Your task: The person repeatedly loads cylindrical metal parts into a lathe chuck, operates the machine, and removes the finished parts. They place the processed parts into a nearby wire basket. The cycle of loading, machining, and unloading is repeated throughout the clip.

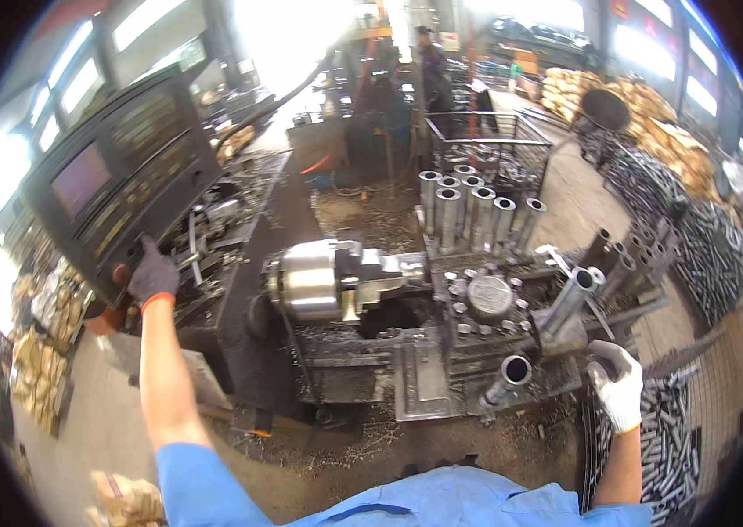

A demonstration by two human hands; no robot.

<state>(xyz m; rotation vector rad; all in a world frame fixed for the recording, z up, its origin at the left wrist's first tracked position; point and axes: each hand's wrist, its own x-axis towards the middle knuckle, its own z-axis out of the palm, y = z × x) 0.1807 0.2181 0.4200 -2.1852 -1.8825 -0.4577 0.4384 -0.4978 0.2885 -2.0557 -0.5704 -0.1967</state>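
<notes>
My left hand, in a dark glove with a red cuff, reaches up to the lower edge of a black control panel and presses on it. My right hand, in a white glove, rests on the right end of the lathe's tool block, beside a steel tube that points toward me. The shiny chuck sits in the middle of the machine with its jaws facing right. The tool turret is to the right of the chuck. Neither hand clearly grips anything.
Several upright steel tubes stand behind the turret, near a wire cage. More tubes lean at the right. A wire bin of small steel parts is beside my right arm. Metal chips litter the floor. A person stands far back.
</notes>
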